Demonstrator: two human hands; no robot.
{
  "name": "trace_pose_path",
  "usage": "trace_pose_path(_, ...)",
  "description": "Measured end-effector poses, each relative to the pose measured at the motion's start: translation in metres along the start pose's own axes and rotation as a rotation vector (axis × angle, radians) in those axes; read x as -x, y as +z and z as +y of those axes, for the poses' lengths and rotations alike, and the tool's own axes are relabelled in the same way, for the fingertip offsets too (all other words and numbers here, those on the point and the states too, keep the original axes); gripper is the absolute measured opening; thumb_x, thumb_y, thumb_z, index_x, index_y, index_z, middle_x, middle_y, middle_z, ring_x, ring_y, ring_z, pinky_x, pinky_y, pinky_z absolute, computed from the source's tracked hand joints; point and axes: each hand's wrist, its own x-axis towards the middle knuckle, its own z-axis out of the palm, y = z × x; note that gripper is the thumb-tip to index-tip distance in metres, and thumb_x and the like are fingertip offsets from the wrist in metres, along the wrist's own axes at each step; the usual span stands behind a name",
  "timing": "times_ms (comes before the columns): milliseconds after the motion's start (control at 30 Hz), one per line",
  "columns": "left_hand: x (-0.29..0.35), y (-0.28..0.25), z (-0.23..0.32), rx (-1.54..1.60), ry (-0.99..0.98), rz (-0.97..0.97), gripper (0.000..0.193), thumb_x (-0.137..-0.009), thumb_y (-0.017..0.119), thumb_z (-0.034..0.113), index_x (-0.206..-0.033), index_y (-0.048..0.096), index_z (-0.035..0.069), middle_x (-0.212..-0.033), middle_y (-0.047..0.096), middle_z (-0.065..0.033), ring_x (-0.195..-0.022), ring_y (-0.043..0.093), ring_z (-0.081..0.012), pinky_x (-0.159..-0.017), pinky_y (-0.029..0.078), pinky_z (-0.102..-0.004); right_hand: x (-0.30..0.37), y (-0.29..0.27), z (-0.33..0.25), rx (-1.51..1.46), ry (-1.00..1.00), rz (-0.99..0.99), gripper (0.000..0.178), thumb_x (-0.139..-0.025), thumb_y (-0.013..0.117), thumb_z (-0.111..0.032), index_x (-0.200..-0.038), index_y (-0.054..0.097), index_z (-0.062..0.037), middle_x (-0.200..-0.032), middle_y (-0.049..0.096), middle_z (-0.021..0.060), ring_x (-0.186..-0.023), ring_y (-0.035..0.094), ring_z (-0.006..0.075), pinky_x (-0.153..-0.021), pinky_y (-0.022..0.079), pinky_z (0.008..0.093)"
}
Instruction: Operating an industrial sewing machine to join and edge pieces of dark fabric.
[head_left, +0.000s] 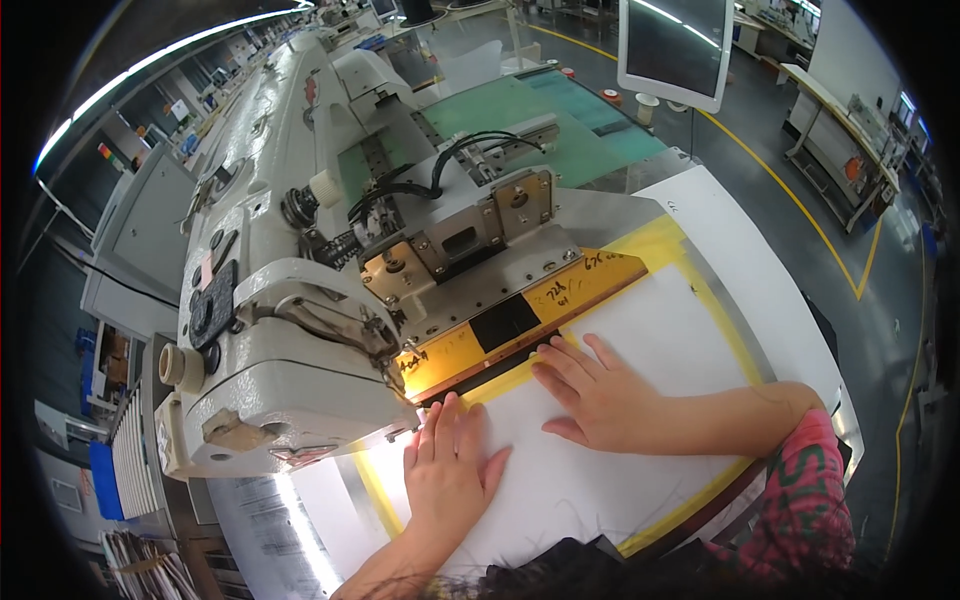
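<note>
Beside the pale machine head (290, 375), a white sheet (560, 490) edged with yellow tape (655, 235) lies flat beneath the person's two hands. The left hand (445, 490) rests on it, fingers fairly close together, thumb spread; the right hand (610, 400) lies palm down, fingers slightly parted, thumb wide. Neither grasps anything. Dark handwritten figures and letters run along a yellow strip (605, 273), on both sides of a black patch (503, 323). Red emblems mark the machine head. At lower left, thin sheets (150, 568) stand packed upright; whether a container holds them, I cannot tell.
</note>
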Motion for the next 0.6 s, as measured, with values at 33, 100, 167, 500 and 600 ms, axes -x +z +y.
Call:
trace_pose_path(33, 0.0, 0.0, 0.0, -0.02, 0.007, 0.02, 0.056, -0.08, 0.068, 0.042, -0.123, 0.057, 0.008, -0.132, 0.051, -0.0165, -0.118, 0.053, -0.0321, -0.089, 0.043, -0.0431, 0.0, 0.001, 0.0, -0.006, -0.009, -0.005, 0.062, -0.087, 0.059, -0.044, -0.124, 0.051, 0.0052, -0.131, 0.048, 0.0219, -0.126, 0.045, 0.036, -0.102, 0.032, 0.054)
trace_pose_path(100, 0.001, 0.0, 0.001, -0.016, 0.019, 0.023, 0.056, -0.08, 0.068, 0.042, -0.122, 0.057, 0.007, -0.131, 0.051, -0.0164, -0.118, 0.053, -0.0323, -0.089, 0.043, -0.0435, 0.002, 0.0, 0.0, -0.008, -0.012, -0.011, 0.063, -0.087, 0.059, -0.045, -0.124, 0.051, 0.0057, -0.131, 0.049, 0.0221, -0.126, 0.045, 0.0359, -0.102, 0.032, 0.0537)
trace_pose_path(167, 0.001, 0.0, 0.003, -0.012, 0.027, 0.023, 0.056, -0.08, 0.068, 0.042, -0.122, 0.057, 0.007, -0.131, 0.052, -0.0163, -0.118, 0.053, -0.0326, -0.09, 0.042, -0.0438, 0.004, -0.002, 0.0, 0.037, -0.043, -0.014, 0.063, -0.092, 0.05, -0.046, -0.125, 0.05, 0.0083, -0.13, 0.049, 0.0248, -0.126, 0.044, 0.0377, -0.103, 0.031, 0.0524)
trace_pose_path(500, 0.003, 0.004, 0.0, 0.04, -0.013, 0.011, 0.057, -0.079, 0.069, 0.033, -0.125, 0.053, 0.004, -0.133, 0.049, -0.0182, -0.12, 0.051, -0.0348, -0.096, 0.04, -0.0458, -0.001, -0.003, -0.001, 0.057, -0.059, -0.021, 0.06, -0.091, 0.053, -0.045, -0.123, 0.053, 0.006, -0.131, 0.049, 0.025, -0.126, 0.045, 0.0373, -0.104, 0.031, 0.0517)
trace_pose_path(600, -0.003, -0.006, 0.003, 0.167, 0.001, 0.028, 0.049, -0.08, 0.069, 0.024, -0.122, 0.055, 0.004, -0.133, 0.049, -0.0178, -0.119, 0.05, -0.0373, -0.095, 0.041, -0.0451, 0.003, -0.006, 0.002, -0.006, 0.025, 0.013, 0.056, -0.084, 0.064, -0.037, -0.125, 0.053, 0.0007, -0.134, 0.046, 0.0195, -0.127, 0.044, 0.0341, -0.105, 0.031, 0.0515)
